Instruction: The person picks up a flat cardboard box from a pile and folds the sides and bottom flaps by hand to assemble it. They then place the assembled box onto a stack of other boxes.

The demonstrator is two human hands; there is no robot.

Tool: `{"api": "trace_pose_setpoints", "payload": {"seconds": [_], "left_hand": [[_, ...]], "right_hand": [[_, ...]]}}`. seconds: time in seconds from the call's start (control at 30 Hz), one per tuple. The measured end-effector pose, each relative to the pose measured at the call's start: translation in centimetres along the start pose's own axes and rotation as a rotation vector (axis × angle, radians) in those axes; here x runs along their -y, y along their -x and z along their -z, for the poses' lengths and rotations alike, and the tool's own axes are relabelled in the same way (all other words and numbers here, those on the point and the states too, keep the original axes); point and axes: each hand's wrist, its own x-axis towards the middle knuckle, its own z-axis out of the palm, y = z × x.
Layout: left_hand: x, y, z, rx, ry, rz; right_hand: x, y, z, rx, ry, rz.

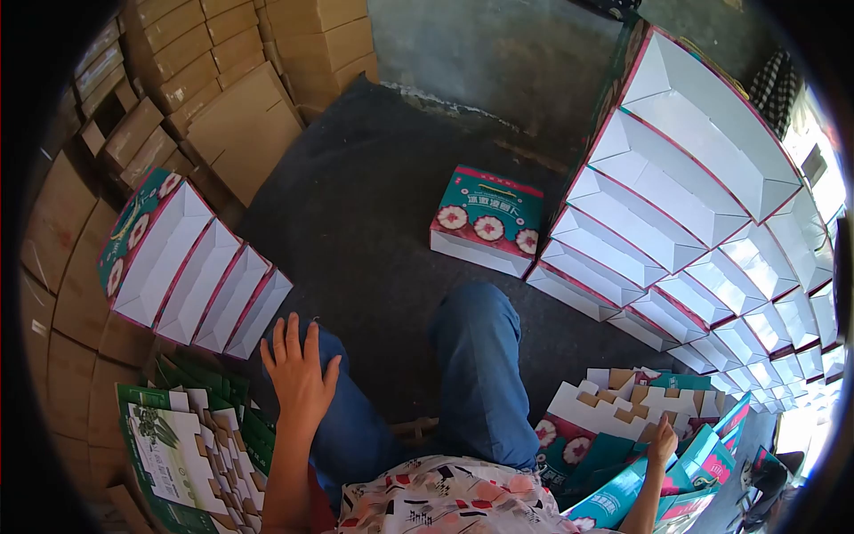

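My left hand (302, 378) is open, its fingers spread, over my left knee beside a stack of folded gift boxes (191, 267) with white undersides. At lower right my right hand (662, 441) is closed at the edge of a flattened teal gift box (609, 498), in a pile of flat printed cartons (587, 414) with notched white and brown flaps. My right fingertips are partly hidden. One made-up teal and red gift box (487, 218), printed with white-and-red round slices, lies on the dark floor in front of my knees.
A tall stack of made-up boxes (658, 187) rises at right, white bottoms facing me. Brown cardboard cartons (191, 53) line the left wall. Flat green cartons (169, 454) lie at lower left. Dark floor (356, 205) stretches ahead to a grey wall (480, 62).
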Motion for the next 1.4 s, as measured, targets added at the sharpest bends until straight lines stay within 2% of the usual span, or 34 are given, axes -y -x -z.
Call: {"api": "trace_pose_setpoints", "payload": {"seconds": [0.03, 0.17, 0.33, 0.37, 0.43, 0.5, 0.53, 0.57, 0.6, 0.67, 0.73, 0.83, 0.93, 0.97, 1.03, 1.1, 1.17, 1.23, 1.27, 1.4], "left_hand": [[-0.1, -0.1, 0.0, 0.002, 0.000, 0.005], [-1.3, -0.3, 0.5, -0.032, 0.037, -0.019], [-6.2, -0.8, 1.2, -0.048, 0.523, -0.222], [-7.5, -0.8, 0.8, -0.010, 0.621, -0.271], [-10.3, -0.5, 0.0, 0.092, 0.797, -0.364], [-13.4, 0.1, -0.3, 0.197, 0.910, -0.476], [-15.0, 0.6, 0.4, 0.132, 0.828, -0.471], [-16.2, 0.4, 0.8, 0.164, 0.799, -0.540], [-17.3, 0.4, 1.0, 0.199, 0.770, -0.608], [-20.5, 1.4, 1.0, 0.308, 1.035, -0.741], [-23.5, 2.1, 2.2, 0.408, 1.054, -0.935], [-27.0, 3.0, 0.7, 0.483, 1.236, -1.002], [-26.3, 1.3, 1.8, 0.805, 1.516, -0.850], [-26.2, 0.7, 1.3, 0.670, 1.542, -0.842], [-25.6, -0.6, -0.5, 0.399, 1.582, -0.821], [-22.9, -2.9, 1.4, 0.380, 1.554, -0.740], [-19.9, -5.1, 2.8, 0.208, 1.542, -0.682], [-16.0, -7.7, 5.8, 0.030, 1.413, -0.617], [-13.9, -8.8, 7.3, -0.029, 1.345, -0.592], [-6.7, -12.0, 12.2, -0.218, 1.128, -0.521]], "right_hand": [[1.8, -0.9, 0.1, -0.037, -0.016, 0.044], [7.9, -5.6, 3.2, -0.051, -0.097, 0.009], [11.4, -10.6, 6.1, -0.117, -0.044, 0.062], [12.0, -11.3, 7.1, -0.197, -0.020, 0.085], [11.7, -12.2, 10.4, -0.164, 0.038, 0.064], [11.1, -11.8, 14.7, -0.262, 0.069, 0.191], [10.6, -11.3, 16.6, -0.351, 0.022, 0.207], [10.5, -11.1, 18.6, -0.440, -0.027, 0.225], [12.5, -10.4, 21.8, -0.398, -0.139, 0.089], [14.1, -10.2, 25.4, -0.442, -0.313, -0.010], [13.6, -11.7, 27.6, -0.585, -0.395, 0.091], [15.7, -13.8, 31.7, -0.762, -0.412, 0.149], [16.3, -17.5, 35.4, -0.965, -0.572, 0.228], [18.5, -17.2, 36.7, -1.029, -0.561, 0.258], [28.4, -12.8, 38.1, -1.134, -0.391, 0.307], [34.6, -10.4, 39.8, -1.196, -0.343, 0.356], [37.3, -8.9, 40.9, -1.200, -0.451, 0.389], [38.4, -9.6, 41.8, -1.300, -0.572, 0.519], [38.9, -9.9, 42.1, -1.352, -0.636, 0.585], [40.7, -10.5, 42.3, -1.331, -0.712, 0.627]]}}
